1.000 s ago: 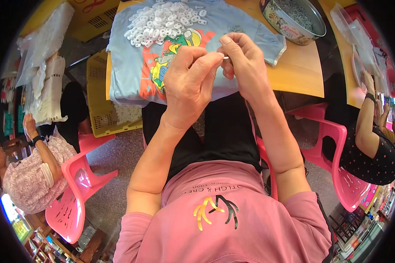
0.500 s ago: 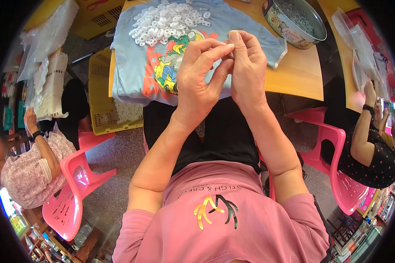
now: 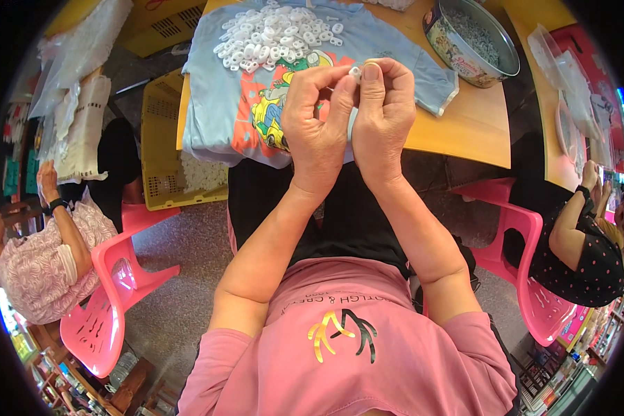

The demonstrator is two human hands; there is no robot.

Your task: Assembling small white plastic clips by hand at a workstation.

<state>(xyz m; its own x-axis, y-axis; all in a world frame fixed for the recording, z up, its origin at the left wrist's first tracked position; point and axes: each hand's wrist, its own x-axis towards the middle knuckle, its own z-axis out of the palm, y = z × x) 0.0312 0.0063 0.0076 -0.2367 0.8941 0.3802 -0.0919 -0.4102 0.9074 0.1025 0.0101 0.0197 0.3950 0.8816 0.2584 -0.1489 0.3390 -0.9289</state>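
Both hands crept up toward 12 o'clock since the earlier frame, so now the left hand point(image 3: 317, 111) and right hand point(image 3: 383, 111) pinch one small white ring point(image 3: 356, 71) between fingertips, raised above the ring pile point(image 3: 274, 35) on the shirt-covered surface point(image 3: 464, 135) for a closer look.
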